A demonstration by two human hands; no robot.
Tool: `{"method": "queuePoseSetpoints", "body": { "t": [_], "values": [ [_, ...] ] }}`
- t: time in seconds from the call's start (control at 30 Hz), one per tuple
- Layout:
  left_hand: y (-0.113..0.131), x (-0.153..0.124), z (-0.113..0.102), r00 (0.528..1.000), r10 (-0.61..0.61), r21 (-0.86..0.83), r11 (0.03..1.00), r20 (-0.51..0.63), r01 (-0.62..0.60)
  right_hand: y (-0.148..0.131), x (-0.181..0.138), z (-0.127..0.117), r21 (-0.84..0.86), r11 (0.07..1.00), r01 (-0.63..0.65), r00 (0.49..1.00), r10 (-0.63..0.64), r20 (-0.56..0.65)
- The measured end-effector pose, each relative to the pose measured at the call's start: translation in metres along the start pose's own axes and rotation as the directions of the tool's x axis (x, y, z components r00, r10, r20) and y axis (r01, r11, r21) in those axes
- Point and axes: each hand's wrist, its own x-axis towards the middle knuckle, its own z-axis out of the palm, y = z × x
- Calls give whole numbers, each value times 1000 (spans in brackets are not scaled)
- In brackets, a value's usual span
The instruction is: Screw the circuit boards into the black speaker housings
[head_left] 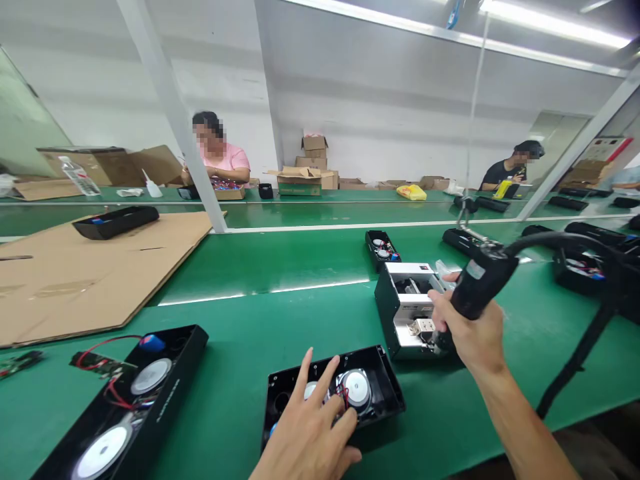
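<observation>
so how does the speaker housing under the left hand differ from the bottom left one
The left hand rests on the first speaker housing; the bottom-left speaker housing is untouched. The latter shows two white drivers, the first only one clearly. Only the latter has red wires running to a circuit board. Both are open, black.

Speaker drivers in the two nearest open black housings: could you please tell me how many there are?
4 drivers: two in the left housing, upper and lower; two in the housing beneath the left hand, one clear, one partly covered by fingers.
</observation>
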Motion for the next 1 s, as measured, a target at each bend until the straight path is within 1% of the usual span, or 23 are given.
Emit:
{"method": "queuePoseSetpoints", "body": {
  "t": [0.07,0.13,0.2,0.27,0.33,0.43,0.47,0.5,0.57,0.63,0.67,0.73,0.83,1.0],
  "values": [
    [2,0,7,1000,-12,26,1000,8,12,-8,-14,-5,28,993,-119,984,114,136],
    [4,-3,12,1000,-29,42,999,-6,29,-13,-30,-14,83,970,-227,953,204,226],
    [7,-5,15,998,-45,45,998,-36,47,-15,-45,-24,180,946,-269,938,215,273],
    [11,-6,17,996,-63,48,997,-70,66,-20,-57,-32,326,906,-270,936,168,309],
    [16,-5,19,993,-69,61,995,-95,75,-28,-67,-35,469,845,-257,949,128,289],
    [20,-4,20,991,-63,76,994,-122,73,-47,-79,-23,605,769,-204,978,137,156],
    [20,-3,19,990,-63,71,995,-126,72,-53,-84,-15,623,758,-192,981,143,128],
    [19,-3,19,989,-64,62,995,-131,73,-58,-87,-8,634,751,-187,982,137,127],
    [18,-2,18,988,-71,42,996,-135,77,-62,-94,7,640,743,-194,979,102,178],
    [17,-2,18,988,-76,29,996,-136,81,-59,-100,19,635,743,-211,969,74,236],
    [16,-2,19,988,-78,26,996,-134,82,-56,-101,23,633,744,-215,967,72,244],
    [16,-2,20,988,-82,22,996,-131,86,-50,-104,27,629,743,-227,962,73,262],
    [16,-4,21,989,-84,21,996,-123,88,-41,-105,30,634,740,-224,956,41,291],
    [17,-3,19,989,-79,21,996,-124,82,-35,-106,34,619,750,-233,944,21,331]
  ]
}}
